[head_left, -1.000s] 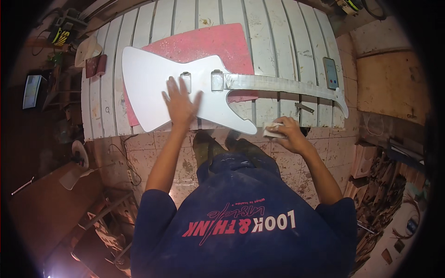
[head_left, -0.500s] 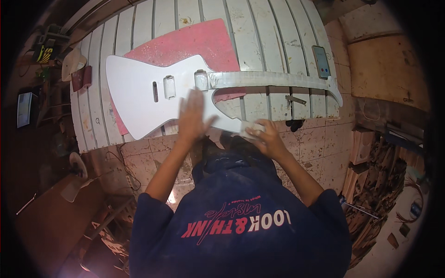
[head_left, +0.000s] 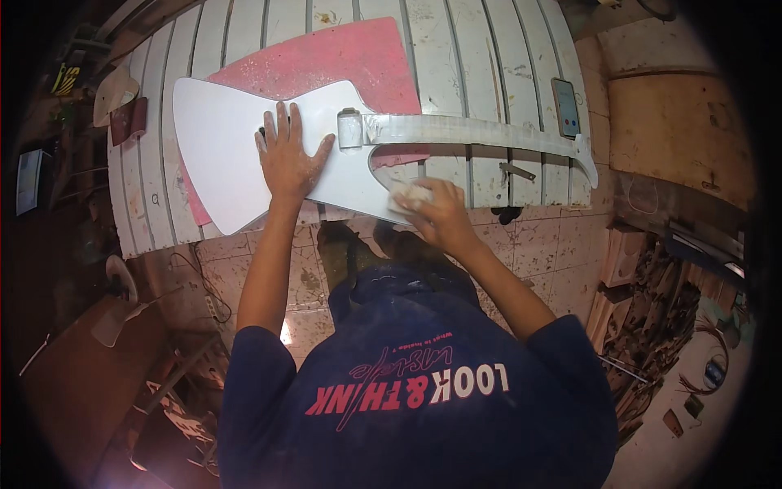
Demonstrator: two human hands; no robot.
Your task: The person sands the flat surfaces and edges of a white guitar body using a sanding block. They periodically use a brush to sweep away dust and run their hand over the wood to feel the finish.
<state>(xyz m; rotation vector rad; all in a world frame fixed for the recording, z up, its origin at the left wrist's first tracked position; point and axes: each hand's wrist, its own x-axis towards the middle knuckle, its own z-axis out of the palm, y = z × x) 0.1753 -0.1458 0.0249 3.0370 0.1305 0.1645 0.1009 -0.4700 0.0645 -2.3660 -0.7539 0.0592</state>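
Note:
A white angular guitar body (head_left: pixel 216 155) with a long, pale neck (head_left: pixel 464 130) lies on a pink pad (head_left: pixel 314 57). My left hand (head_left: pixel 293 159) rests flat on the body with its fingers spread, left of the cutout near the neck joint. My right hand (head_left: pixel 436 212) grips a pale sanding block or pad (head_left: pixel 405 196), blurred and partly hidden by the fingers, against the body's lower horn below the neck.
The guitar rests on a white slatted table (head_left: pixel 142 204). A phone (head_left: pixel 566 106) and a small metal tool (head_left: pixel 517 171) lie on its right side. A dark red roll (head_left: pixel 126 122) sits at the left. A wooden cabinet (head_left: pixel 668 130) stands at the right.
My left hand has shifted left and up over the body since half a second ago. My right hand with the block has risen and moved left along the lower horn.

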